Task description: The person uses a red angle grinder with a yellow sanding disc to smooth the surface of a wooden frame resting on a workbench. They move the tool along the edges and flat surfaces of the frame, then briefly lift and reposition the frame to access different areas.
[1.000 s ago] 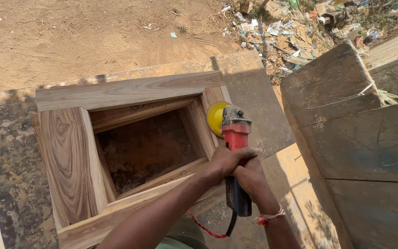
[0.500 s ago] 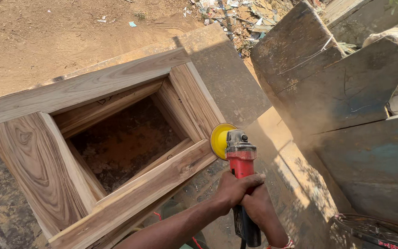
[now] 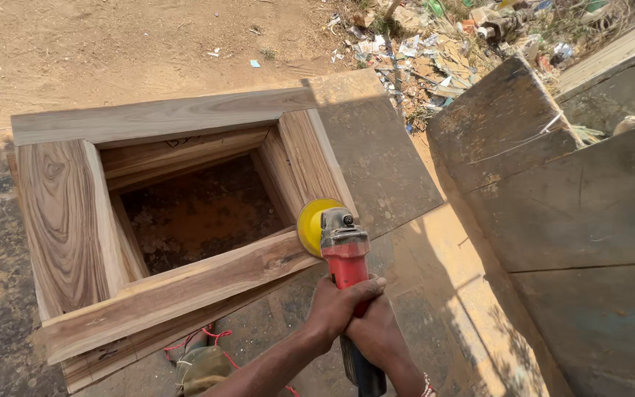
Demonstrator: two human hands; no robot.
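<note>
Moved onto the wooden frame (image 3: 178, 220) corner, both hands (image 3: 354, 320) clasp the grinder (image 3: 339, 257).

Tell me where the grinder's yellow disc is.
In the head view, the yellow disc sits just right of centre, against the wooden frame's near right corner.

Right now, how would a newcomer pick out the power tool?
Find the square wooden frame lying flat. At its near right corner sits the angle grinder, gripped by both hands, left hand and right hand. Only it has a red body and yellow disc.
</note>
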